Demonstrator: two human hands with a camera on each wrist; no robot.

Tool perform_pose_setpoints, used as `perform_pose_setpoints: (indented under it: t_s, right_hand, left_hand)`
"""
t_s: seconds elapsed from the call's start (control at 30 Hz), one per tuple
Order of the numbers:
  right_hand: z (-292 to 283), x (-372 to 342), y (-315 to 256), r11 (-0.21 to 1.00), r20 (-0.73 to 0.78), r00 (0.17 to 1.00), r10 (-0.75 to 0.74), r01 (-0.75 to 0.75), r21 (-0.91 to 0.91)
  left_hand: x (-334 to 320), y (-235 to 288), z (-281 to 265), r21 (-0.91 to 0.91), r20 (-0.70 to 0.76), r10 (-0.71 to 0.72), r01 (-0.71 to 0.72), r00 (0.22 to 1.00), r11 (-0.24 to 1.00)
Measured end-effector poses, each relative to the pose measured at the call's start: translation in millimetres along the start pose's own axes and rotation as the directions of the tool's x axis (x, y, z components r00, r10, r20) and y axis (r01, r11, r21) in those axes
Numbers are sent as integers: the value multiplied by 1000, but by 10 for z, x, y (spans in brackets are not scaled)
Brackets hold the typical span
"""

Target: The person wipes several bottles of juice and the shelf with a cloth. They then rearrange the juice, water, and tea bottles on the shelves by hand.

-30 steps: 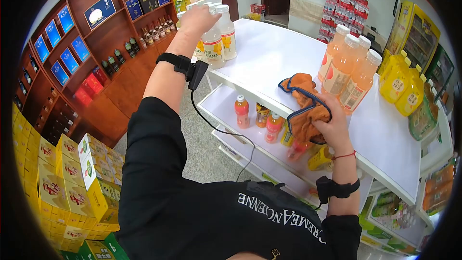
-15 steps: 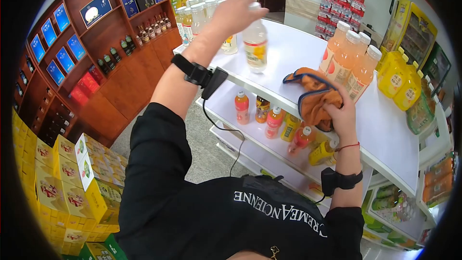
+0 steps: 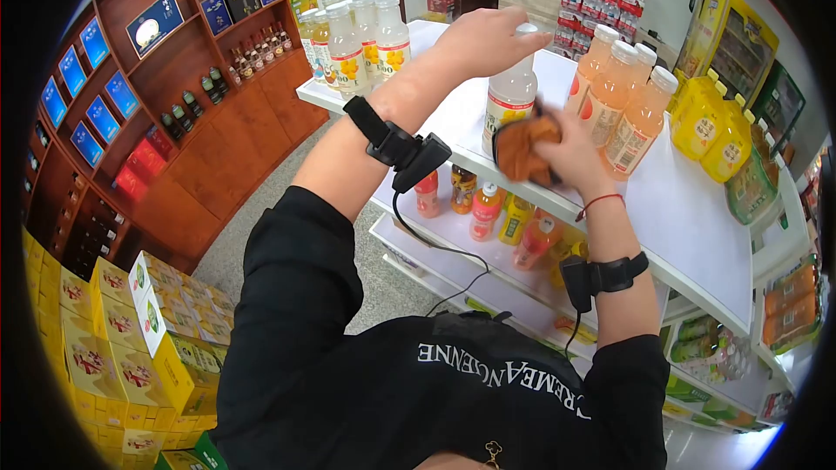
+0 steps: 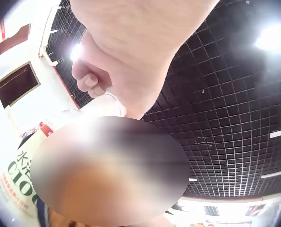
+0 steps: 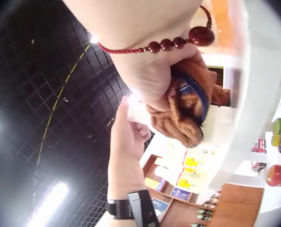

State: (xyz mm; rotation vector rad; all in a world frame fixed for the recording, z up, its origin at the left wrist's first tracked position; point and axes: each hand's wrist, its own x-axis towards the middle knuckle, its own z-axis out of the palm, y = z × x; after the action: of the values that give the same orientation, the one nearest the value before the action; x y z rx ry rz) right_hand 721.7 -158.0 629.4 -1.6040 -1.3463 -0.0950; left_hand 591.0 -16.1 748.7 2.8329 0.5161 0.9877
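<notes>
The left hand [image 3: 489, 42] grips a clear bottle [image 3: 512, 87] by its white cap, fingers curled round the top; the left wrist view shows the cap [image 4: 105, 105] in that hand [image 4: 126, 52]. The bottle, with a white and yellow label, is upright over the white tabletop's near edge. In the right hand [image 3: 570, 152] is a bunched orange cloth [image 3: 525, 150] with dark blue trim, held against or just in front of the bottle's side; contact cannot be told. The right wrist view shows the cloth [image 5: 178, 118] under the right hand [image 5: 150, 75].
Several similar bottles [image 3: 347, 57] stand at the table's left end. Pink-orange bottles [image 3: 633, 130] stand close to the right of the cloth, with yellow jugs [image 3: 724, 152] beyond. Drinks [image 3: 485, 213] line the shelf under the tabletop [image 3: 697, 209]. Yellow cartons [image 3: 131, 365] are stacked at lower left.
The left hand has carried one bottle from the left group rightward along the table. The right hand has moved the cloth left from beside the pink-orange bottles to this bottle.
</notes>
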Motion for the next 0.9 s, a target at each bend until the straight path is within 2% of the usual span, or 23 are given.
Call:
perform_pose_setpoints:
  t_s: [0.07, 0.1, 0.13, 0.17, 0.2, 0.23, 0.3, 0.33, 0.4, 0.43, 0.47, 0.5, 0.53, 0.57, 0.63, 0.67, 0.73, 0.77, 0.8, 0.83, 0.9]
  right_hand:
    - [42, -117, 101, 995, 135, 989, 68, -57, -83]
    - [14, -96, 60, 995, 139, 988, 69, -57, -87]
    - [-45, -46, -36, 997, 138, 988, 75, -77, 5]
    - [-102, 6, -141, 990, 137, 987, 85, -99, 100]
    - [-158, 69, -255, 999, 19, 1000, -2, 1, 45]
    - [-182, 149, -320, 999, 22, 1000, -5, 4, 47]
    - [-190, 287, -393, 947, -188, 980, 60, 3, 321]
    - [-166, 314, -405, 946, -185, 981, 60, 3, 323]
    - [-110, 328, -420, 984, -222, 962, -162, 175, 41]
    - [-85, 292, -400, 984, -219, 963, -158, 171, 44]
    - [-57, 235, -350, 988, -179, 971, -155, 149, -48]
    - [-33, 199, -284, 981, -140, 978, -154, 134, -143]
    - [-29, 179, -137, 994, -44, 998, -52, 48, -99]
    - [-16, 135, -20, 994, -41, 998, -53, 49, -98]
    - [10, 23, 141, 987, 256, 957, 136, -154, 50]
    - [27, -6, 178, 998, 160, 985, 69, -69, -9]
    - [-87, 6, -58, 994, 156, 982, 104, -109, 27]
    - [-161, 32, -219, 986, 150, 979, 140, -151, 66]
    - [-225, 84, -357, 989, 88, 989, 116, -123, 80]
    - [-242, 144, -409, 989, 89, 989, 116, -123, 82]
    - [-259, 254, -482, 961, -164, 986, 22, 25, 274]
  left_hand:
    - [-19, -76, 34, -19, 2, 13, -13, 1000, 1000]
    - [24, -187, 85, 169, -6, 233, -229, 972, 959]
    - [25, -231, 97, 348, 28, 438, -420, 898, 838]
    - [18, -251, 124, 346, 31, 434, -417, 900, 841]
    - [19, -241, 121, 353, 34, 443, -425, 896, 833]
    - [23, -235, 112, 363, 36, 451, -433, 892, 825]
    - [15, -225, 95, 319, 18, 454, -436, 891, 842]
    - [9, -223, 94, 271, 2, 460, -443, 888, 854]
    - [20, -248, 97, 288, -6, 451, -431, 892, 855]
    - [14, -250, 103, 302, -19, 446, -420, 895, 855]
    - [-3, -235, 119, 300, -18, 444, -419, 896, 857]
    - [-47, -150, 65, 131, -45, 298, -290, 953, 948]
    - [-79, -85, 11, -44, -48, 143, -145, 989, 989]
    - [-101, -46, -25, -44, -49, 139, -142, 989, 989]
    - [-119, 5, -66, -149, -48, 41, -48, 998, 988]
    - [-98, 13, -63, -149, -51, 42, -49, 998, 988]
    - [-72, 19, -53, -51, -59, -64, 61, 996, 997]
    - [-70, 22, -74, -49, -59, -67, 64, 996, 997]
    - [-62, 37, -117, -39, -38, -63, 62, 997, 997]
    - [-61, 47, -138, -30, -15, -61, 60, 998, 998]
    - [-55, 75, -118, -27, -13, -79, 79, 997, 997]
